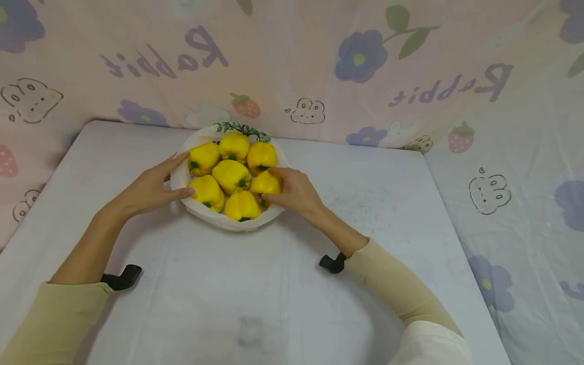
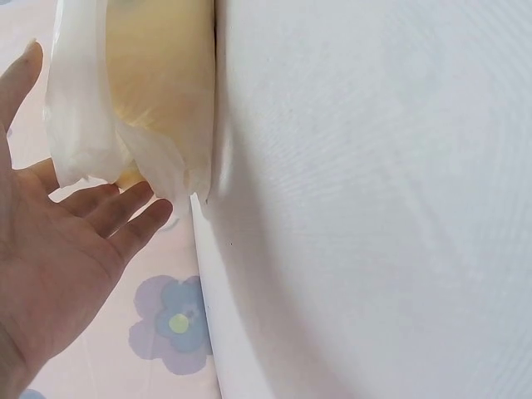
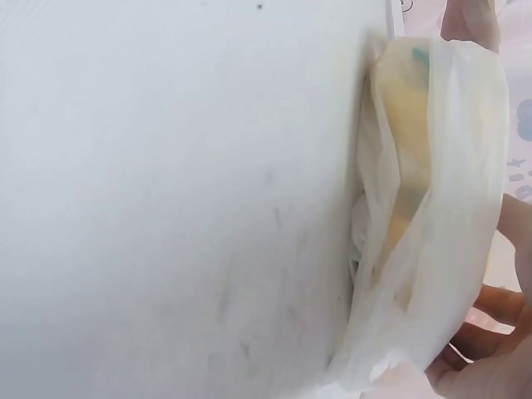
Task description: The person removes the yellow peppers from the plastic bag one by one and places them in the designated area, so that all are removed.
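Several yellow bell peppers (image 1: 231, 175), with green stems, lie in a ring around a middle one inside a round, pale plastic bag (image 1: 228, 224) with its top turned outward. My left hand (image 1: 152, 187) is at the bag's left side, thumb over the rim near a pepper, fingers spread. In the left wrist view its relaxed fingertips meet the bag's lower edge (image 2: 166, 162). On the right side, my right hand (image 1: 298, 191) reaches over the rim and holds the rightmost pepper (image 1: 263, 183) between thumb and fingers. From the right wrist, the bag wall (image 3: 461, 174) hides most of the peppers.
The bag stands on a white table (image 1: 205, 299) near its back edge. Behind and to the right hangs a pastel cloth (image 1: 283, 61) printed with flowers, rabbits and strawberries. Black pieces (image 1: 125, 277) stick out by both sleeves.
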Motion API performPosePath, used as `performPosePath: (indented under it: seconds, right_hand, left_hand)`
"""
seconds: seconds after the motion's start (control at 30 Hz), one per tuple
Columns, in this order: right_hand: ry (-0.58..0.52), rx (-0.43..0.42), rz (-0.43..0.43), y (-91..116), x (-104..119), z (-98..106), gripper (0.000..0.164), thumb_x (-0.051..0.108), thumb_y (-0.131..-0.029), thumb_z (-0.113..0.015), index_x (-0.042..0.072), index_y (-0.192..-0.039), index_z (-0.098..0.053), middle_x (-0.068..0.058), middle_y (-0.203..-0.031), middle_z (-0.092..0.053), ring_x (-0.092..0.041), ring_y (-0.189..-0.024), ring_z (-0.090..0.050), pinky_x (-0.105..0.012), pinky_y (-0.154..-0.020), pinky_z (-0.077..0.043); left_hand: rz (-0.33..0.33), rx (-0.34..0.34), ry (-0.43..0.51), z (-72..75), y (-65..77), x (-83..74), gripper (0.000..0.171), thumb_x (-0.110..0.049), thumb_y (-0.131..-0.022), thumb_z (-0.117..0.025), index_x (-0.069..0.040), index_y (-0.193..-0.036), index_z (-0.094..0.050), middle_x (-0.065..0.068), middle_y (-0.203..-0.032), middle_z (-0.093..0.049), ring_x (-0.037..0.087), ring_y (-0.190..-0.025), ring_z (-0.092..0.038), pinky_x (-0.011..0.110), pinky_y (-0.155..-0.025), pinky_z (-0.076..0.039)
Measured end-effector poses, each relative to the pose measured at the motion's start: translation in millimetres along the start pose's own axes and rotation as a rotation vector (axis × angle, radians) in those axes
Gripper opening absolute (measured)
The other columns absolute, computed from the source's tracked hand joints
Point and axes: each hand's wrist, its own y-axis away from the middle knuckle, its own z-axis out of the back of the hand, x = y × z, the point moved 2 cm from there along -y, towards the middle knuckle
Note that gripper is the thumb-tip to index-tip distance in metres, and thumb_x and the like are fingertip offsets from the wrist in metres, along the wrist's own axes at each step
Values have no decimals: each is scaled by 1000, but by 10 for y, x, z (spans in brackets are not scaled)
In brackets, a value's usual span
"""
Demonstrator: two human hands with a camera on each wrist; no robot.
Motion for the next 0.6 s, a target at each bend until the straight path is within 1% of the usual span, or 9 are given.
performPosePath:
  seconds: [0.17,0.37,0.47,0.6]
  right_hand:
    - [-28,-10,26,8,-31,80,65,35,-82,-82,7,-136,-60,-7,-133,-64,-23,-123,-57,-35,-108,-42]
    - [-101,-42,57,33,-35,203,63,33,-81,-83,9,-135,-61,-5,-134,-63,-20,-125,-56,-32,-108,-42]
    - [-153,-56,79,37,-45,263,62,30,-81,-84,9,-135,-62,-5,-134,-63,-19,-120,-58,-33,-104,-46]
    - [-243,-62,89,27,-80,330,61,25,-80,-84,8,-134,-62,-3,-134,-63,-17,-117,-58,-29,-97,-51]
  left_hand:
    - [5,5,-5,18,-21,-23,97,-51,-90,-69,-31,-161,-4,10,-166,0,51,-142,-25,65,-113,-22]
    - [13,13,1,25,-33,-40,98,-50,-90,-69,-32,-160,-4,8,-166,1,49,-144,-22,65,-114,-21]
    - [13,13,5,19,-27,-38,97,-49,-90,-69,-31,-160,-4,9,-166,0,50,-144,-23,65,-113,-21]
    - [17,16,8,6,-16,-34,97,-49,-91,-69,-32,-160,-3,9,-166,1,51,-143,-23,65,-113,-21]
